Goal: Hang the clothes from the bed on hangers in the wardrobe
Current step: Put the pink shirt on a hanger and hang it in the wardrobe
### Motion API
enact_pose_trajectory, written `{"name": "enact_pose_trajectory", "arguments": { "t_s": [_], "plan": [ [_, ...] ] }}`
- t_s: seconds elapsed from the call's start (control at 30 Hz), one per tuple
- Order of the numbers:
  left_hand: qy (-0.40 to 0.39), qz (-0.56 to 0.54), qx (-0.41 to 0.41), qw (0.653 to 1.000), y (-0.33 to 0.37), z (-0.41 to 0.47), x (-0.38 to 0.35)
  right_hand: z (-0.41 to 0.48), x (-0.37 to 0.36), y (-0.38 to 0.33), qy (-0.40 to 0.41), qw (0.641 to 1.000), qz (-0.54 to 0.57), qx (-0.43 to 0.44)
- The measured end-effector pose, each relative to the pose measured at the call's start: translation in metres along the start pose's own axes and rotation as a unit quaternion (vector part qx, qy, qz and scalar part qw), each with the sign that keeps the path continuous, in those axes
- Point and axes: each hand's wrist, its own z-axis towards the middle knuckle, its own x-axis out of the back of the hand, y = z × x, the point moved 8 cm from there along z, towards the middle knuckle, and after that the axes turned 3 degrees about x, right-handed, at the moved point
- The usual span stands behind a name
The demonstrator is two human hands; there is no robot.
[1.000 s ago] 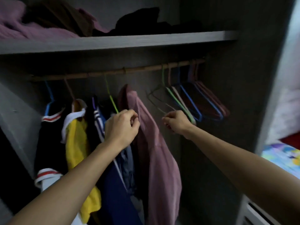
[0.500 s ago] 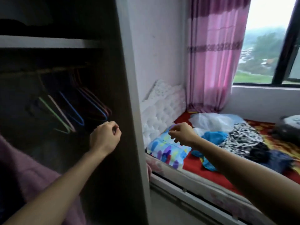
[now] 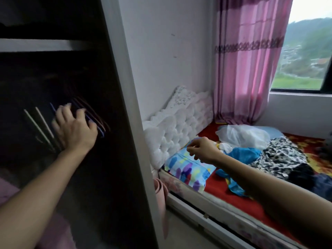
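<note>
Left fingers (image 3: 62, 114) spread, empty, before blurred thin coloured wire hangers (image 3: 44, 124); right fingers (image 3: 195, 147) loosely curled, empty, above a multicoloured patterned pillow (image 3: 186, 170).

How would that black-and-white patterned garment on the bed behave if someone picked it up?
Probably floppy: the black-and-white patterned garment lies crumpled in soft folds on the bed. Likely light, since it looks thin. It may drag the blue item beside it.
</note>
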Motion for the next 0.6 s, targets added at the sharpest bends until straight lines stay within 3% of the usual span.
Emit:
{"name": "enact_pose_trajectory", "arguments": {
  "t_s": [0.07, 0.17, 0.23, 0.33, 0.5, 0.6],
  "plan": [
    [0.0, 0.036, 0.044, 0.998, -0.034, 0.022, 0.001, 0.011, -0.018, -0.015, -0.013, 1.0, 0.019, 0.013],
    [-0.053, 0.034, 0.176, 0.982, -0.09, 0.04, -0.009, 0.027, -0.045, -0.039, -0.038, 0.998, 0.036, 0.025],
    [-0.105, -0.038, 0.275, 0.955, -0.123, 0.038, -0.026, 0.035, -0.057, -0.055, -0.046, 0.998, 0.043, 0.028],
    [-0.146, -0.178, 0.323, 0.918, -0.147, 0.034, -0.051, 0.045, -0.073, -0.07, -0.057, 0.997, 0.052, 0.021],
    [-0.026, -0.327, 0.413, 0.85, -0.173, 0.036, -0.053, 0.053, -0.102, -0.086, -0.078, 0.996, 0.047, 0.008],
    [0.003, -0.327, 0.403, 0.855, -0.171, 0.044, -0.036, 0.055, -0.118, -0.097, -0.096, 0.994, 0.051, 0.003]
  ]
}}
